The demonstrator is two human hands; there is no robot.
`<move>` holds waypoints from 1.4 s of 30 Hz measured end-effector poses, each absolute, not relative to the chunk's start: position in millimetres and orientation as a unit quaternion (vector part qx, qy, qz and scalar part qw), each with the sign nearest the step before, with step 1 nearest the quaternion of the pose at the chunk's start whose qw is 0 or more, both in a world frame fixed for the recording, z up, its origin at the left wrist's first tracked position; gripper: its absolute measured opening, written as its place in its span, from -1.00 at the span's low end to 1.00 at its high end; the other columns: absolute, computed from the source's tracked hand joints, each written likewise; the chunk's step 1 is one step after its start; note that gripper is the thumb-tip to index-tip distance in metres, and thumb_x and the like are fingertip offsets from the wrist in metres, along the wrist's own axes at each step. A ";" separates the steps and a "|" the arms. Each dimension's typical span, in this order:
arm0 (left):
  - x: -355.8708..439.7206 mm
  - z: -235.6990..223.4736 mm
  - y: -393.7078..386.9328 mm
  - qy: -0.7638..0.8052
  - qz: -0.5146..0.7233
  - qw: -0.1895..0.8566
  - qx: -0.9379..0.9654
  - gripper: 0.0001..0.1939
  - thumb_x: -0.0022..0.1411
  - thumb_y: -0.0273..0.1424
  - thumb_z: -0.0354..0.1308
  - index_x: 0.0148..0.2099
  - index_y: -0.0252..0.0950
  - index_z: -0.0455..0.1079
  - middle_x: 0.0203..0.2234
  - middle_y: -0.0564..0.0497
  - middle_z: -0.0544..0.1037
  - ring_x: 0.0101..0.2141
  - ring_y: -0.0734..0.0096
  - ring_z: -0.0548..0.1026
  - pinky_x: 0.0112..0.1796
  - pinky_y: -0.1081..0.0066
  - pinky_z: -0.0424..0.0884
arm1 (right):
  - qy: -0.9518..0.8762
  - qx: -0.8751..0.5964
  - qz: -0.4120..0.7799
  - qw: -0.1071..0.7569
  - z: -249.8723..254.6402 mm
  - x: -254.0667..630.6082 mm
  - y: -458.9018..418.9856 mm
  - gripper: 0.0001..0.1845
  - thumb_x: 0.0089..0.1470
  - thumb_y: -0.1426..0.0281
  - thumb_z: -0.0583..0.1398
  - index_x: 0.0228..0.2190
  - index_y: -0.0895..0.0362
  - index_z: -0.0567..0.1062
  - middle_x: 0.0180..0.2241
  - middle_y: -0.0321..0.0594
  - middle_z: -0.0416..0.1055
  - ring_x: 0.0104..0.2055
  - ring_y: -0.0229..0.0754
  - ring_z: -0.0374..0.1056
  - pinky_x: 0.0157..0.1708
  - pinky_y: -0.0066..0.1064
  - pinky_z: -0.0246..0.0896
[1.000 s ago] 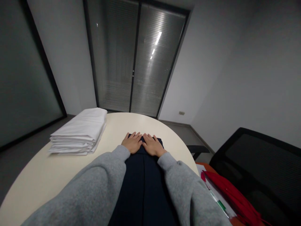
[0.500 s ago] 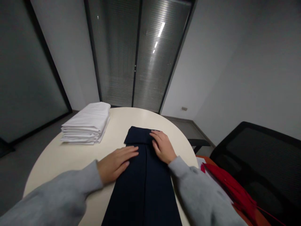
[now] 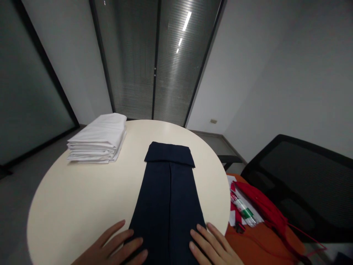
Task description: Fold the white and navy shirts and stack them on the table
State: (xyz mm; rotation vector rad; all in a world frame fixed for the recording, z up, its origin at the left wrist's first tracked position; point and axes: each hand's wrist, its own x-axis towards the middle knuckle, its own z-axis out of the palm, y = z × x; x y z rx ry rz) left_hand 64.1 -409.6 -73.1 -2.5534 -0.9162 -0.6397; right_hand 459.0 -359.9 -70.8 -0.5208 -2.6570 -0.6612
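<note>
A long strip of dark navy cloth (image 3: pixel 157 198) lies on the round cream table (image 3: pixel 91 191), its sides meeting at a seam down the middle. The far end is folded over into a short flap. My left hand (image 3: pixel 113 246) is at the near left edge of the cloth, fingers spread, the fingertips on the fabric. Across from it, my right hand (image 3: pixel 213 246) rests with fingers spread on the near right edge. Both wrists and the near end of the cloth are cut off by the bottom of the picture.
A neat stack of folded white cloth (image 3: pixel 96 140) sits at the table's far left. To the right, a black mesh-backed chair (image 3: pixel 300 176) has an orange seat (image 3: pixel 256 239) bearing a red bag (image 3: pixel 264 206) and a clear plastic packet (image 3: pixel 245 211). Beyond the table are glass panels with blinds.
Both hands have come back from the folded far end to the near part of the navy cloth. The flap now lies uncovered. The view has shifted slightly.
</note>
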 end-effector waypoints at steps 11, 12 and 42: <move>78.2 -68.7 -409.5 -0.347 -0.260 0.152 -0.888 -0.64 0.36 -0.22 0.26 0.18 0.06 0.50 -0.11 0.15 0.63 -0.07 0.29 0.44 0.41 0.16 -0.10 | -0.923 -0.196 -0.225 0.244 -82.3 442.3 -366.5 -0.65 0.41 0.37 0.13 0.16 -0.11 0.49 0.08 -0.33 0.58 0.23 -0.15 0.42 0.45 -0.06 -0.07; 78.6 -66.1 -408.3 -0.345 -0.265 0.144 -0.889 -0.65 0.36 -0.25 0.26 0.17 0.05 0.50 -0.12 0.15 0.63 -0.08 0.30 0.45 0.42 0.16 -0.12 | -0.923 -0.187 -0.231 0.245 -76.8 438.7 -365.6 -0.67 0.42 0.36 0.12 0.13 -0.11 0.51 0.02 -0.35 0.61 0.17 -0.17 0.48 0.47 -0.06 -0.13; 99.7 -12.6 -248.3 -0.535 -0.330 -0.560 -0.540 -0.42 0.21 0.15 0.17 -0.30 -0.32 0.57 -0.34 -0.13 0.70 -0.23 0.04 0.61 -0.14 0.18 0.49 | -0.687 -0.530 0.378 0.324 -26.4 405.2 -251.0 -0.19 0.10 0.19 0.31 0.32 0.03 0.22 -0.18 -0.24 0.60 -0.20 -0.04 0.55 -0.13 -0.17 0.46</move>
